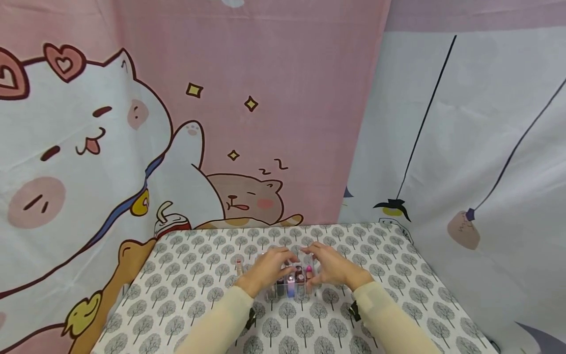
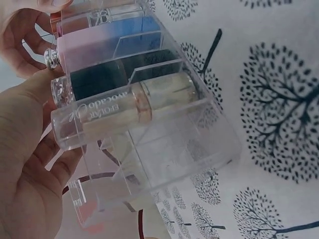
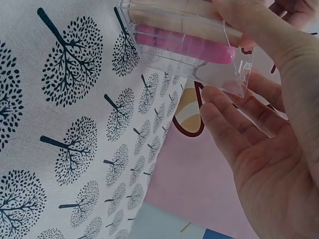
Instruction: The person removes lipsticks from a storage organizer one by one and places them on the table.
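A pink and white cartoon-cat backdrop (image 1: pixel 309 123) hangs behind a white cloth printed with dark trees (image 1: pixel 177 285), where a person in cream sleeves (image 1: pixel 393 319) works with a clear plastic compartment box (image 2: pixel 169 159). The box sits midway across the cloth, between both hands, holding a pink-and-blue tube (image 2: pixel 109 45), a dark green tube (image 2: pixel 99 79), and a pale, gold-banded lipstick tube (image 2: pixel 144 107). A red-topped lipstick (image 1: pixel 239 267) stands apart to the left. The step appears to be arranging or steadying the filled box; the next move would call for a light, level touch. The left hand (image 1: pixel 267 269) is loosely bent, thumb by the tube ends; the right hand (image 1: pixel 331 265) has fingers spread, and whether either grips is unclear.
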{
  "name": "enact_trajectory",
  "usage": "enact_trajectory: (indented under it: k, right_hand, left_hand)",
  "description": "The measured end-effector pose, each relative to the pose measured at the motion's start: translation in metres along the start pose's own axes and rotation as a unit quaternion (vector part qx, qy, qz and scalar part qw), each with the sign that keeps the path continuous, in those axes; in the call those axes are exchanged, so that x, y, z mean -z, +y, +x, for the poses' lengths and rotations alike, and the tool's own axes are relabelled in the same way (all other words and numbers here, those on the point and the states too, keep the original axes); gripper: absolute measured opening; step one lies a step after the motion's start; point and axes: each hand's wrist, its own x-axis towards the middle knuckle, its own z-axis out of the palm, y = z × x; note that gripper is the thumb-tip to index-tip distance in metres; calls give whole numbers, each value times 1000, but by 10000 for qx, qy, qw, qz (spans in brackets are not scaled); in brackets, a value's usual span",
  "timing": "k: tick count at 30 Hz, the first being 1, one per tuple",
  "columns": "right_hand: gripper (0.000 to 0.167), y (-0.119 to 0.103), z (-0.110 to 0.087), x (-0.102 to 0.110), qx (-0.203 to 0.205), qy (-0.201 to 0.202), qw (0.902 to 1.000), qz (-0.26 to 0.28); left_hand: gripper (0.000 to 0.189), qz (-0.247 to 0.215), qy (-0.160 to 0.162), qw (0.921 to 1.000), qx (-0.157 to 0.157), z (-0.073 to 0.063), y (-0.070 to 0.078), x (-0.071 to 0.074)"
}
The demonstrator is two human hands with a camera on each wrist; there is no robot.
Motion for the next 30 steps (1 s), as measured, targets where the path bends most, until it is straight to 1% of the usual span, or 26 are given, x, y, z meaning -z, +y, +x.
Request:
enact_trajectory:
  k: [4,8,13,16,20,25,30]
  right_hand:
    - [112,0,0,1,-4,-5,10000,-28]
    - [113,-2,0,1,-36,-1,10000,-19]
    - [114,-2,0,1,-100,3,9999,36]
    - [115,-2,-1,1,-91,3,9999,76]
    - [115,-2,0,2,-49,5,9999,138]
    - [111,-3,-1,1,-82,-10,9999,118]
    - [110,-3,-2,1,-110,9,9999,101]
  left_hand:
    - [24,28,-120,9999,35,5,1,-1]
    - [23,-79,-240,9996,132,9,4,0]
    - [23,-477,-374,9978,278,11,6,1]
    - [24,-738,-416,9959,320,12,6,1]
    - [23,-960,-452,9937,362,12,6,1]
    - [21,-1044,-482,9925,411,12,6,0]
    - [21,-1007,-441,9933,343,12,6,-2]
